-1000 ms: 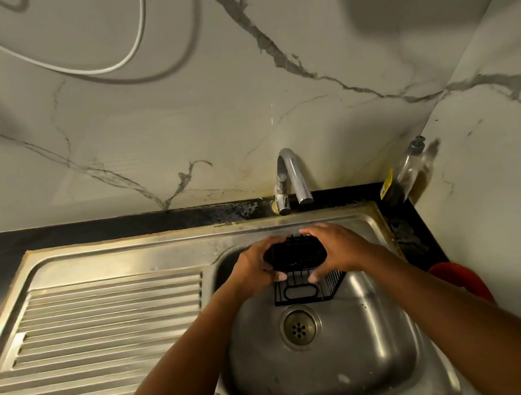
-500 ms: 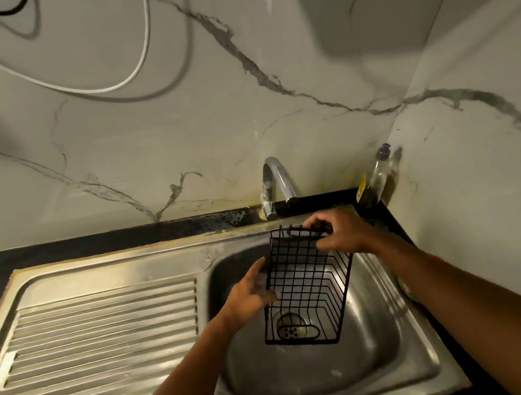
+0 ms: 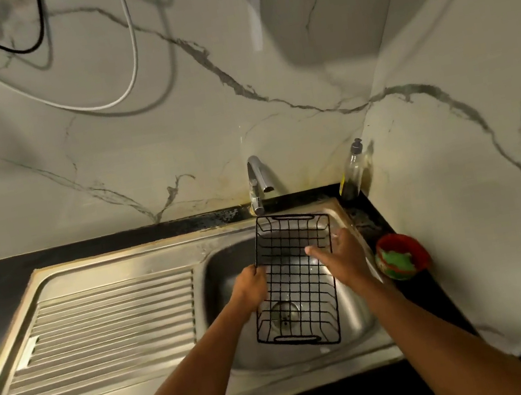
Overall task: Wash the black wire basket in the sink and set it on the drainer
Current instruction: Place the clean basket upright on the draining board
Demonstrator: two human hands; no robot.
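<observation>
Basket [image 3: 296, 281] held above sink [image 3: 222, 263] bowl, long axis running near-to-far, near end over the drain, far end up just under tap [image 3: 257, 178]. Left hand [image 3: 250, 286] closed round the left long edge about mid-length, clearly gripping. Right hand [image 3: 341, 258] spread flat, fingers loose, palm against or just beside the right edge; contact not certain. Drainer [image 3: 108, 328] well off to the left, ribbed, bare, so left hand nearer to it and already carrying the load. No water visible from tap. Bottle [image 3: 352, 170] and red bowl [image 3: 402, 259] on the counter right of the sink. Versus half a second back: basket swung from tilted to straight fore-aft, right hand let go of the far top corner and dropped to the side, left grip kept.
</observation>
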